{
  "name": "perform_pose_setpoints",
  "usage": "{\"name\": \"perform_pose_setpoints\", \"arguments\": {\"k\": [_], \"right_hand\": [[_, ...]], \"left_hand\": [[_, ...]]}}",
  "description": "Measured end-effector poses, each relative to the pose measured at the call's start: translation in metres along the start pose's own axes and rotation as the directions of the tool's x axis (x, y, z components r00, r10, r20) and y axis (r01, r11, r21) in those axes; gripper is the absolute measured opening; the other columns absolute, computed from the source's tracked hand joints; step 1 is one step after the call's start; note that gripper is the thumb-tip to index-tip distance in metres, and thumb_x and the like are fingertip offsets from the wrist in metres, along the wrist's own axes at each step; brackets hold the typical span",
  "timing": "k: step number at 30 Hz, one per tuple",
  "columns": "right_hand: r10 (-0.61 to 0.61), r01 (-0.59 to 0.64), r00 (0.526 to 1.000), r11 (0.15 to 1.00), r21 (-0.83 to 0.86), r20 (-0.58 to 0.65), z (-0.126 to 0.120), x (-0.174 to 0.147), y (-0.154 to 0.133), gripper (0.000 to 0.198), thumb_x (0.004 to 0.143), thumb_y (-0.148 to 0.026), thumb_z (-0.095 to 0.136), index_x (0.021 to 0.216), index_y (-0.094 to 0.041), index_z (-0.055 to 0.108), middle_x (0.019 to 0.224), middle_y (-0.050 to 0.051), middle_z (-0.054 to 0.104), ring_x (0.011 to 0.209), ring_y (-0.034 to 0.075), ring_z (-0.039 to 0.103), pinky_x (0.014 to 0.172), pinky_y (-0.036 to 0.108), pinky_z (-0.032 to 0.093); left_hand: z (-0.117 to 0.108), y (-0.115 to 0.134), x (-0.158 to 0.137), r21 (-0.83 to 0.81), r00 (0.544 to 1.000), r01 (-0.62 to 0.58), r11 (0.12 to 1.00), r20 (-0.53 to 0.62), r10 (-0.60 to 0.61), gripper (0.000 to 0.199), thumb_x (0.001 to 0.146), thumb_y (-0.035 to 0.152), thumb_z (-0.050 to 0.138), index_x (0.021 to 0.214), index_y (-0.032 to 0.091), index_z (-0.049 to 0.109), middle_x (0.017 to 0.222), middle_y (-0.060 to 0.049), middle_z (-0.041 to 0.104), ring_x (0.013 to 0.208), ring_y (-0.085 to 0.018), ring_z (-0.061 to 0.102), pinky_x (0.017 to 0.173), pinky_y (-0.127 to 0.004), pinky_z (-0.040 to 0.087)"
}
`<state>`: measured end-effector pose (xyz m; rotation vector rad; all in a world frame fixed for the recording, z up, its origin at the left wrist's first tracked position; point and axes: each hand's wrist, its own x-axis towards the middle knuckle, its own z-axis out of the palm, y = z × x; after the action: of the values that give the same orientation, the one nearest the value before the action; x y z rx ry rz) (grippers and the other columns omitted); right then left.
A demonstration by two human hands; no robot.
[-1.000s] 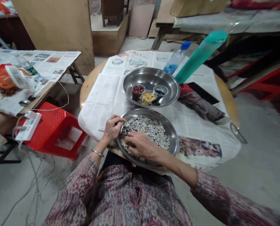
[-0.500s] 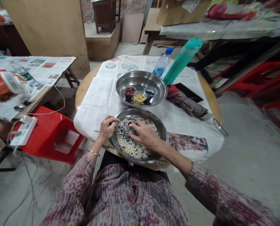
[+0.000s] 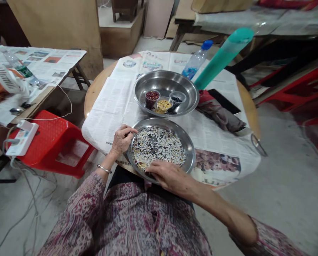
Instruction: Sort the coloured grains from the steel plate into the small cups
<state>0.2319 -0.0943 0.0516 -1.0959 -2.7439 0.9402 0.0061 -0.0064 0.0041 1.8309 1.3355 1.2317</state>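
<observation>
A shallow steel basin [image 3: 190, 153] near my lap holds a spread of small mixed grains or beans [image 3: 161, 144], mostly white and black with yellow and dark red ones. My left hand [image 3: 121, 140] is closed at the basin's left rim, thumb and fingertips on the edge. Low over the near side of the grains is my right hand [image 3: 168, 174], its fingers drawn together and pointing down; what they pinch is hidden. Behind stands a second steel basin [image 3: 169, 79] with three clear cups inside: dark red pieces [image 3: 152, 99], yellow pieces [image 3: 164, 106] and black pieces [image 3: 177, 97].
Newspaper [image 3: 105, 103] covers the round table. Behind the far basin are a blue-capped bottle [image 3: 197, 60] and a tall teal cylinder [image 3: 224, 58]. A folded umbrella-like bundle [image 3: 223, 115] and a dark flat object [image 3: 224, 101] lie right. A red stool [image 3: 54, 142] carries a power strip [image 3: 22, 138].
My right hand has moved from the middle of the grains towards me, to the basin's near side, and its fingers have drawn together. My left hand stays at the rim. The view has shifted slightly.
</observation>
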Motion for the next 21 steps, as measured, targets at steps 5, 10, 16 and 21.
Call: {"name": "perform_pose_setpoints", "arguments": {"k": [5,10,16,21], "right_hand": [[0.078,-0.113,0.976,0.979,-0.168,-0.201,0.000,0.014,0.022,0.032,0.092,-0.007,0.045,0.108,-0.021,0.069,0.108,0.010,0.067,0.100,0.022,0.061,0.086,0.034,0.051],[0.166,-0.284,0.875,0.936,-0.206,-0.454,-0.019,0.026,0.051,0.031,0.095,-0.015,0.045,0.117,-0.021,0.067,0.117,0.013,0.064,0.111,0.027,0.059,0.095,0.042,0.051],[0.201,-0.313,0.860,0.933,-0.175,-0.469,-0.019,0.049,0.058,0.031,0.089,-0.030,0.059,0.118,-0.021,0.065,0.109,0.012,0.064,0.101,0.027,0.058,0.089,0.042,0.050],[0.227,-0.225,0.916,0.973,0.044,-0.331,-0.022,0.066,0.045,0.017,0.076,-0.008,0.054,0.080,-0.019,0.066,0.080,0.004,0.064,0.078,0.017,0.058,0.076,0.030,0.045]], "left_hand": [[0.001,0.000,0.000,-0.002,1.000,-0.003,1.000,-0.010,0.003,0.028,0.083,0.003,0.054,0.087,0.019,0.077,0.090,-0.004,0.065,0.084,-0.015,0.062,0.080,-0.027,0.050],[0.001,0.000,-0.001,-0.002,1.000,0.009,1.000,-0.006,-0.009,0.029,0.083,0.003,0.054,0.087,0.019,0.077,0.089,-0.003,0.064,0.081,-0.014,0.060,0.076,-0.026,0.050],[0.001,-0.001,-0.001,-0.005,1.000,-0.003,1.000,-0.001,0.003,0.029,0.083,0.001,0.053,0.087,0.019,0.077,0.090,-0.004,0.064,0.083,-0.014,0.061,0.078,-0.025,0.050],[0.001,-0.001,-0.001,0.001,1.000,0.008,1.000,-0.005,-0.008,0.030,0.083,0.002,0.053,0.087,0.019,0.077,0.090,-0.003,0.064,0.082,-0.014,0.061,0.078,-0.026,0.050]]}}
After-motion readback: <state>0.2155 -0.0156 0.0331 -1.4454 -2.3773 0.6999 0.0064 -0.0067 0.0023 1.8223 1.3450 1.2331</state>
